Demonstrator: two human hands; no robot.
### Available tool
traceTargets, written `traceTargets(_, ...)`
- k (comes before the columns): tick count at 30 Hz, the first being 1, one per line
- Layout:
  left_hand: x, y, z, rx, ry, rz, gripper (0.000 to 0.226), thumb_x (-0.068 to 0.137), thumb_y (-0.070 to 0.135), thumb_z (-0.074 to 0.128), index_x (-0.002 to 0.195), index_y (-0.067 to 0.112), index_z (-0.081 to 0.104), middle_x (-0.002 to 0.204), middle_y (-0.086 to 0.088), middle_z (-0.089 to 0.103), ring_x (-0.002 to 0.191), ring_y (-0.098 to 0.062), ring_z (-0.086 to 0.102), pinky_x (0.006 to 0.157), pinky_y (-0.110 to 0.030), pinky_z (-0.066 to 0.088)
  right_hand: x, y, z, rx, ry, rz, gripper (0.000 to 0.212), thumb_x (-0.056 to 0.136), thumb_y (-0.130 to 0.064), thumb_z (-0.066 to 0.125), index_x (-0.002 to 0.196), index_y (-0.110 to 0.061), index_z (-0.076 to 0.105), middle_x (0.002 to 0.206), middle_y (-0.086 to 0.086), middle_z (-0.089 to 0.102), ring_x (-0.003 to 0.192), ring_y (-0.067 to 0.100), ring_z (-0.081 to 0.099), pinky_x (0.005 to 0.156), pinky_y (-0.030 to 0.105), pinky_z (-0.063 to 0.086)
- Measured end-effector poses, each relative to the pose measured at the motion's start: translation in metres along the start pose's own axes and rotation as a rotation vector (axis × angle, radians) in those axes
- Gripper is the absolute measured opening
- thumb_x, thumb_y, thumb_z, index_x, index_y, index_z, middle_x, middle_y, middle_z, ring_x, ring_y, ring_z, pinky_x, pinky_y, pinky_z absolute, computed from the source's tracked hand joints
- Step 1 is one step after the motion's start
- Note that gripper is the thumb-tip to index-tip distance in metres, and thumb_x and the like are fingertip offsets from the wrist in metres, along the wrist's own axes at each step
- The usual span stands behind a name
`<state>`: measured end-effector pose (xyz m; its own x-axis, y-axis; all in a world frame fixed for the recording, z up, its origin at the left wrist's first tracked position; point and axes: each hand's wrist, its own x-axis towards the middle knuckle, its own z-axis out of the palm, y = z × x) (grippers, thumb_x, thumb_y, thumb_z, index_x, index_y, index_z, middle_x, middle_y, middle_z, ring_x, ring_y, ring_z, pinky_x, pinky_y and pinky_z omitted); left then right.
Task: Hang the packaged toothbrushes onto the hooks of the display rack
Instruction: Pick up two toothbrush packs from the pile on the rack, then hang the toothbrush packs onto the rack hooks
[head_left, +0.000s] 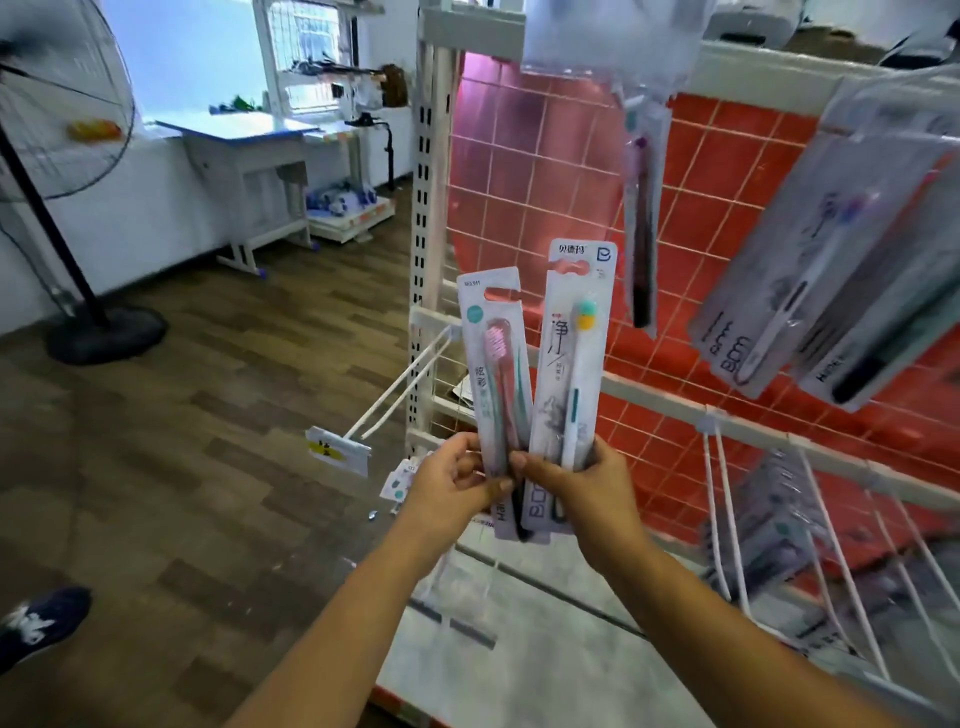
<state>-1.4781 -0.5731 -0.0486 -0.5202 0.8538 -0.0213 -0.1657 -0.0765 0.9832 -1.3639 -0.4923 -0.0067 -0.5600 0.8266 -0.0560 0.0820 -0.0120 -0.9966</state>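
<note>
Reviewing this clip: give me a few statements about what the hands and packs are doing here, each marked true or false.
1. The left hand holds the pack with the pink brush. True.
2. The right hand is empty. False: it holds the pack with the white brush.
3. Both held packs already hang on a hook. False: both are in a grip at their lower ends.
4. The empty hook sticks out to the left of the held packs. True.
</note>
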Motion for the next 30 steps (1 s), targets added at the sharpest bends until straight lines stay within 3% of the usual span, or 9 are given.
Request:
traceTargets(5, 0.005, 0.013, -0.005, -0.011, -0.039, 0.031, 0.033, 0.075, -0.009, 0.066, 0.1, 0.011, 0.058, 0.086, -0.002, 0.072, 0.085, -0.018, 0.069, 0.072, -0.03, 0.056, 0.001, -0.012, 0.001, 0.048, -0.014, -0.032, 0.029, 0.068, -0.002, 0.077, 0.086, -0.02, 0.063, 0.081, -0.003, 0.072, 0.075, 0.013, 0.07, 0.062, 0.026, 0.057)
traceTargets(9, 0.01, 0.021, -0.008, -0.024, -0.051, 0.019, 0.03, 0.077, -0.014, 0.06, 0.095, 0.011, 0.058, 0.075, 0.001, 0.073, 0.073, -0.015, 0.07, 0.059, -0.025, 0.056, 0.001, -0.019, -0.002, 0.048, -0.029, -0.095, 0.028, 0.069, 0.002, 0.075, 0.088, -0.015, 0.066, 0.085, 0.002, 0.073, 0.08, 0.018, 0.071, 0.069, 0.028, 0.058)
traceTargets(11, 0.013, 0.025, -0.009, -0.012, -0.049, 0.035, 0.031, 0.077, -0.017, 0.058, 0.093, 0.01, 0.059, 0.075, 0.0, 0.072, 0.073, -0.014, 0.069, 0.061, -0.025, 0.057, 0.002, -0.021, -0.005, 0.051, 0.004, -0.111, 0.025, 0.069, 0.003, 0.075, 0.086, -0.014, 0.065, 0.084, 0.004, 0.073, 0.078, 0.019, 0.071, 0.069, 0.029, 0.059)
traceTargets(14, 0.018, 0.032, -0.008, 0.049, -0.076, 0.078, 0.031, 0.078, -0.017, 0.058, 0.09, 0.011, 0.058, 0.072, 0.002, 0.072, 0.073, -0.011, 0.068, 0.067, -0.023, 0.055, 0.001, -0.026, -0.011, 0.071, 0.076, -0.107, 0.022, 0.069, 0.005, 0.074, 0.081, -0.01, 0.063, 0.073, 0.006, 0.069, 0.062, 0.014, 0.068, 0.058, 0.023, 0.056)
traceTargets(17, 0.022, 0.04, -0.005, 0.088, -0.105, 0.105, 0.03, 0.08, -0.018, 0.055, 0.087, 0.011, 0.057, 0.066, 0.007, 0.071, 0.067, -0.005, 0.067, 0.063, -0.018, 0.054, -0.001, -0.031, -0.019, 0.09, 0.108, -0.088, 0.022, 0.069, 0.003, 0.074, 0.084, -0.006, 0.061, 0.07, 0.009, 0.068, 0.06, 0.017, 0.067, 0.055, 0.023, 0.056)
traceTargets(20, 0.024, 0.049, -0.002, 0.099, -0.126, 0.136, 0.025, 0.081, -0.014, 0.056, 0.09, 0.009, 0.058, 0.069, 0.007, 0.072, 0.069, -0.004, 0.068, 0.064, -0.018, 0.054, -0.001, -0.035, -0.027, 0.097, 0.152, -0.054, 0.024, 0.07, 0.003, 0.073, 0.09, -0.004, 0.062, 0.074, 0.012, 0.069, 0.063, 0.021, 0.067, 0.058, 0.028, 0.058)
traceTargets(24, 0.024, 0.06, 0.003, 0.106, -0.143, 0.168, 0.028, 0.082, -0.01, 0.057, 0.094, 0.014, 0.061, 0.078, 0.005, 0.074, 0.079, -0.007, 0.069, 0.074, -0.025, 0.056, 0.001, -0.039, -0.034, 0.078, 0.209, -0.018, 0.023, 0.071, -0.003, 0.075, 0.084, -0.014, 0.06, 0.079, 0.011, 0.069, 0.07, 0.023, 0.068, 0.061, 0.03, 0.057)
traceTargets(30, 0.02, 0.074, 0.009, 0.101, -0.19, 0.219, 0.032, 0.083, -0.007, 0.056, 0.102, 0.018, 0.062, 0.091, 0.003, 0.074, 0.09, -0.012, 0.069, 0.074, -0.021, 0.054, 0.001, -0.041, -0.037, 0.119, 0.239, 0.035, 0.027, 0.073, -0.008, 0.073, 0.096, -0.01, 0.059, 0.081, 0.012, 0.07, 0.06, 0.015, 0.069, 0.05, 0.022, 0.053)
